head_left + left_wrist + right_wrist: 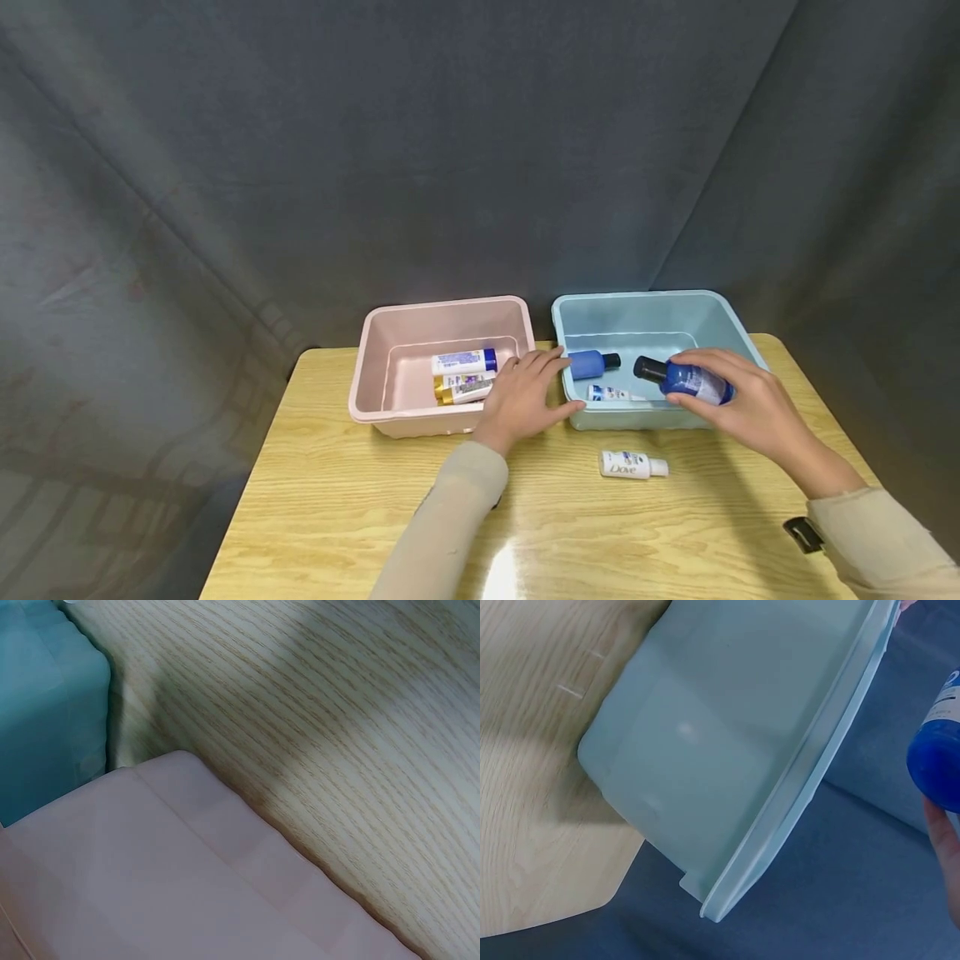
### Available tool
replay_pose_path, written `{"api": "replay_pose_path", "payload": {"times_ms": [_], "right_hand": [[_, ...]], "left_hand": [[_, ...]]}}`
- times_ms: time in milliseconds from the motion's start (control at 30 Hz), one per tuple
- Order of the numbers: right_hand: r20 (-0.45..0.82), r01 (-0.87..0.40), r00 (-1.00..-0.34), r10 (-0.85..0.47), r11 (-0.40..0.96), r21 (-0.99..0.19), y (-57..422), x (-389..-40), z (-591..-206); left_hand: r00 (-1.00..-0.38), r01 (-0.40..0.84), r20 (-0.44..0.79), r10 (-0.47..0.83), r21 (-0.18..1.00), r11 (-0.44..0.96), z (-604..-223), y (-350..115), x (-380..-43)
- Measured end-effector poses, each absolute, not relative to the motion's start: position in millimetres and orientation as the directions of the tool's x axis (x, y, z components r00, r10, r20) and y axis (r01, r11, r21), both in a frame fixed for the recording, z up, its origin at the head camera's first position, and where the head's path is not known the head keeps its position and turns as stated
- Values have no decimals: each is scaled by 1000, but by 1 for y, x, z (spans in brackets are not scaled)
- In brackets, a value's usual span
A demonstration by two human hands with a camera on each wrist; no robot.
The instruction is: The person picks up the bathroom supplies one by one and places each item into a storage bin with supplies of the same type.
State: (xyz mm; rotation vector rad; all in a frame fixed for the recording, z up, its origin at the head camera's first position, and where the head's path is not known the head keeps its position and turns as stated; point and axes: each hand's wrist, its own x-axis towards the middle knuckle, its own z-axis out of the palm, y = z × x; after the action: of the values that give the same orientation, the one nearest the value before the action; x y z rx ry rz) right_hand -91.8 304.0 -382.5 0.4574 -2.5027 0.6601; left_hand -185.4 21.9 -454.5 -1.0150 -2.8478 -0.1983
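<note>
My right hand (750, 404) grips a blue bottle with a black cap (693, 382) above the front right of the light blue bin (637, 417). The cap points left. In the right wrist view the bottle's blue base (937, 761) shows at the right edge. My left hand (521, 396) spreads its fingers over the gap between that bin and the pink bin (412, 425), fingertips at the blue bin's left rim; whether they touch it I cannot tell. Inside the blue bin lie another blue bottle (588, 364), black-capped, and a small white-and-blue tube (609, 393).
A white Dove bottle (624, 465) lies on the wooden table (337, 508) before the blue bin. In the pink bin are a white tube with a blue cap (461, 362) and gold-capped white bottles (468, 392), partly hidden by my left hand. A grey curtain (450, 167) hangs behind.
</note>
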Motion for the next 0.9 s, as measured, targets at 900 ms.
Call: {"api": "replay_pose_path", "payload": {"times_ms": [900], "right_hand": [[502,-310,-863,-47,835,-454,295,-116,-405]], "left_hand": [[-768,638,140,625,83,766,-450,21,-185]]}}
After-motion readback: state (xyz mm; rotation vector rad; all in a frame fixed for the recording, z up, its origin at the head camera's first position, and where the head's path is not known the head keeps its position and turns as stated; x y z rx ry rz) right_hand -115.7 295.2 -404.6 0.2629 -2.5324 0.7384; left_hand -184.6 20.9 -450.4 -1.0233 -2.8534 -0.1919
